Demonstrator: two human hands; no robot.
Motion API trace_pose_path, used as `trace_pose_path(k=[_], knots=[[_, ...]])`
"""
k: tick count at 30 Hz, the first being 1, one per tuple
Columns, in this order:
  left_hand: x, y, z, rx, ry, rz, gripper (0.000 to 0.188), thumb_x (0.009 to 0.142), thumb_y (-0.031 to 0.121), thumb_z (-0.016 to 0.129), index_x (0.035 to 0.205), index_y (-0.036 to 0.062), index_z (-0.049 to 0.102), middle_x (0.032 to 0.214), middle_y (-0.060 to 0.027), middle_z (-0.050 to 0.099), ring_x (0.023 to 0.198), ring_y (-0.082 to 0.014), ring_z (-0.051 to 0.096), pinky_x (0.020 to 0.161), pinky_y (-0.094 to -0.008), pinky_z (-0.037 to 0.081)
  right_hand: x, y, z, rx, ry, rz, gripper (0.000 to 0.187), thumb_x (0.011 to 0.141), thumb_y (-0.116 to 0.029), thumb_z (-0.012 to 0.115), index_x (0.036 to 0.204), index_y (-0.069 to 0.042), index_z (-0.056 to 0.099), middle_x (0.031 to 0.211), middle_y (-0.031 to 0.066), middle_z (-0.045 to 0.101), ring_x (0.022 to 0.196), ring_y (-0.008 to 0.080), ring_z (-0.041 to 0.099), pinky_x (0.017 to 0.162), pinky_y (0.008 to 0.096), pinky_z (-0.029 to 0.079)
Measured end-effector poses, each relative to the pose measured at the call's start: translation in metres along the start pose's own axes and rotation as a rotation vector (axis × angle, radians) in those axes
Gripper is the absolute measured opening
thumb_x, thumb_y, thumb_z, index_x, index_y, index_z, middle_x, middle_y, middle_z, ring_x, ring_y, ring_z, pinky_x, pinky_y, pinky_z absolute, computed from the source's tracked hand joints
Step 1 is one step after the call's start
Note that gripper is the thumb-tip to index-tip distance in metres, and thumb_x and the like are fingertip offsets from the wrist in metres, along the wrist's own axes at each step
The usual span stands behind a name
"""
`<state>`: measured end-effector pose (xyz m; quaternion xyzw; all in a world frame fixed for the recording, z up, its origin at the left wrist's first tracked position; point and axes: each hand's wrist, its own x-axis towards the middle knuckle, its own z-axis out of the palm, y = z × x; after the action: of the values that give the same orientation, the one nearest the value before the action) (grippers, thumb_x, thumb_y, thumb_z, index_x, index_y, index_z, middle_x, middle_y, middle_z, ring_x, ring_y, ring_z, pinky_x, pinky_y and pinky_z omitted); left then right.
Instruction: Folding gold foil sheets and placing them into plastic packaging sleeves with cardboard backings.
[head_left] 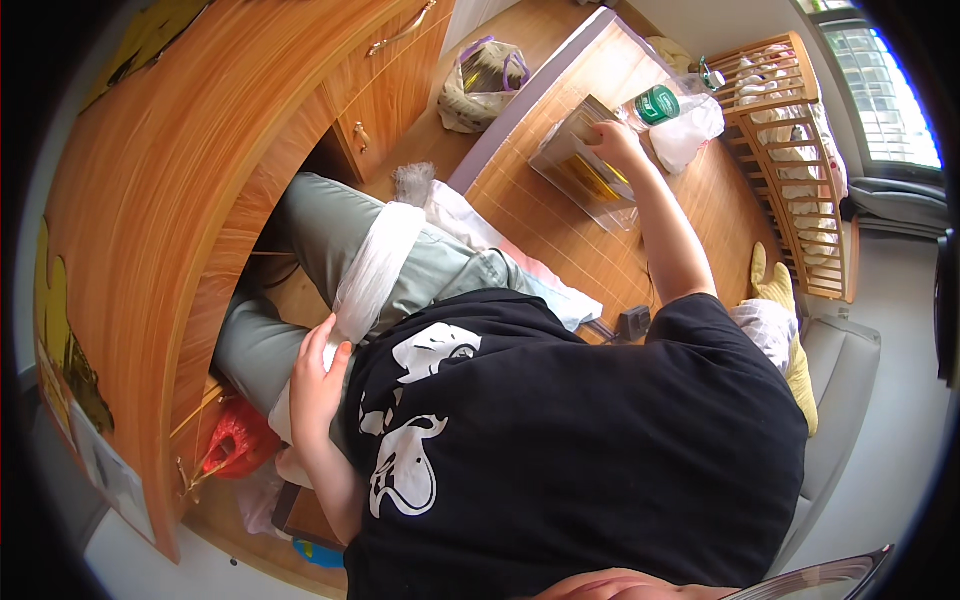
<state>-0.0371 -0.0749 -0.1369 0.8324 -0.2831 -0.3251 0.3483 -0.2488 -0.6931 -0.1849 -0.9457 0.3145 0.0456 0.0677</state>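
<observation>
My left hand (317,390) rests on my lap with its fingers stretched out, touching a white plastic sheet (378,270) draped over my grey-green trousers. Nothing shows in its grip. Out to the right, my right arm reaches to a mat-covered bed. There my right hand (616,146) has its fingers curled at the edge of a clear plastic packet (572,160) with flat gold-coloured sheets in it. The fingertips are partly hidden. Just beyond that hand lies a clear plastic bottle (652,106) with a green label, next to a white plastic bag (690,135).
A wooden desk (230,110) with gold pieces (70,330) on it fills the left. An open plastic bag (480,85) stands on the floor beside the bed (560,235). A slatted wooden crib (790,150) is at the far right. A red bag (240,437) hangs below the desk.
</observation>
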Motion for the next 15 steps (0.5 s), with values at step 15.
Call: trace_pose_path(k=[15], knots=[[0.004, 0.002, -0.005, 0.056, -0.026, -0.020, 0.046, 0.103, 0.025, 0.060, 0.144, 0.0025, 0.055, 0.141, -0.0186, 0.060, 0.130, -0.0327, 0.058, 0.110, -0.0394, 0.043, 0.003, 0.009, -0.027, 0.158, 0.026, 0.219, 0.032, 0.093, -0.032, 0.068, 0.090, 0.000, 0.072, 0.087, 0.0177, 0.073, 0.083, 0.0297, 0.069, 0.077, 0.0414, 0.053]])
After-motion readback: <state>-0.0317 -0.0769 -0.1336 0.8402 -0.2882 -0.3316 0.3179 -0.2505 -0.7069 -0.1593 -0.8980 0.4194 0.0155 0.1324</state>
